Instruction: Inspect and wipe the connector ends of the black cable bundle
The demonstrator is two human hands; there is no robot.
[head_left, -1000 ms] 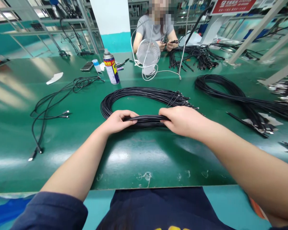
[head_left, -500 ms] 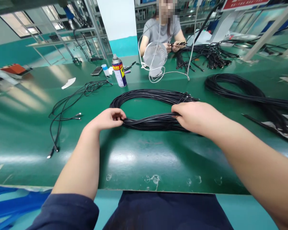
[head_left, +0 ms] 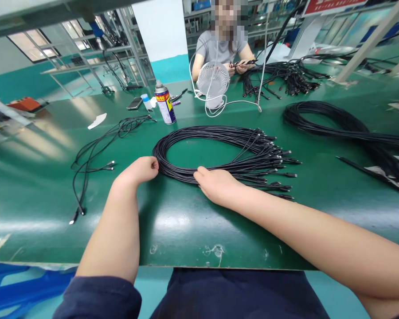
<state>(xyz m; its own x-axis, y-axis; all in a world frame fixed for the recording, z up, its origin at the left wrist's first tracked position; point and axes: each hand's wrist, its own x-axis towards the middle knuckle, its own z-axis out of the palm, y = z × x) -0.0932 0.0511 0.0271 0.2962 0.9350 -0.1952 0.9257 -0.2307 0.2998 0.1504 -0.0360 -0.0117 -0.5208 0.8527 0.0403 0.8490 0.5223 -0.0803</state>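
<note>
Spray can [head_left: 166,106], contents hidden, stands beyond looped cables [head_left: 182,174].

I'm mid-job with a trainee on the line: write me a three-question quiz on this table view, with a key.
1. Fill in (near or far): the right grip is on the ____ side of the middle cable loop, as the wearer sees it.
2. Where does the spray can stand relative to the fan? A) To its right. B) To its left. C) Directly behind it.
3. True or false: the left grip is farther from this loop's plugs than the right grip.

Key: 1. near; 2. B; 3. true.
</note>
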